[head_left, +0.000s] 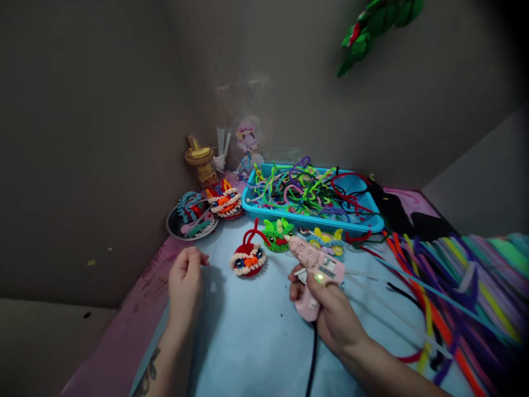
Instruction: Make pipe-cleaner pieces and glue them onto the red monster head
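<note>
Right hand (334,309) grips pink glue gun (305,252), nozzle overlapping green figure (273,229) in view. Left hand (185,278) curled, can't tell if holding anything. Red-and-cream figure (244,251) between them on blue mat (248,342), a bit farther. Left, metal bowl (169,227): blue fuzzy piece (188,205) inside. Behind, blue tray (306,219): tangled fuzzy stems (303,187). Far: small white cup (219,162), pale sticks (222,141).

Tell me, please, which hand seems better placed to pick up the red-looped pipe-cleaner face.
Probably the left hand: it is near the red-looped pipe-cleaner face and shows no tool, whereas the right hand is wrapped around the pink glue gun.
</note>
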Tool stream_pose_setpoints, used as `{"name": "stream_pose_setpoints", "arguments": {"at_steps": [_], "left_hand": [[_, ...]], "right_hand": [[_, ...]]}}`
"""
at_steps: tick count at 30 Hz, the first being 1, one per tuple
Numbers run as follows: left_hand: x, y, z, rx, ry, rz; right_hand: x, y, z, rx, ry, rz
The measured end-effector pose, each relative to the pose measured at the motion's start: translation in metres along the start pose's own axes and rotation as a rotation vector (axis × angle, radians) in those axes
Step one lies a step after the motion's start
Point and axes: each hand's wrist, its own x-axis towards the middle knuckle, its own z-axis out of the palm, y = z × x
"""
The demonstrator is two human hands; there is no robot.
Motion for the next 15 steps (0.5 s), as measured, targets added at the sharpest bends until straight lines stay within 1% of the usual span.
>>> {"name": "stream_pose_setpoints", "arguments": {"at_steps": [1,2,3,6,8,11,13,15], "left_hand": [[0.0,-0.001,-0.003,0.037,0.006,0.029],[0.0,-0.001,-0.004,0.078,-0.014,0.079],[-0.002,-0.001,-0.004,0.121,-0.059,0.144],[-0.009,-0.002,0.003,0.239,-0.245,0.328],[-0.014,-0.005,0.008,0.267,-0.311,0.375],[-0.017,-0.011,0.009,0.284,-0.304,0.339],[-0.017,-0.014,0.009,0.29,-0.306,0.282],[-0.016,-0.015,0.009,0.293,-0.332,0.219]], "right_hand": [[0.0,0.0,0.0,0.005,0.026,-0.006],[0.0,0.001,-0.001,0.01,0.057,-0.011],[0.0,0.001,-0.001,0.014,0.088,-0.015],[0.0,0.001,-0.003,0.005,0.155,-0.046],[-0.002,0.001,-0.005,-0.035,0.176,-0.071],[-0.005,0.002,-0.009,-0.118,0.186,-0.1],[-0.008,0.003,-0.013,-0.179,0.174,-0.111],[-0.01,0.004,-0.017,-0.24,0.149,-0.116]]}}
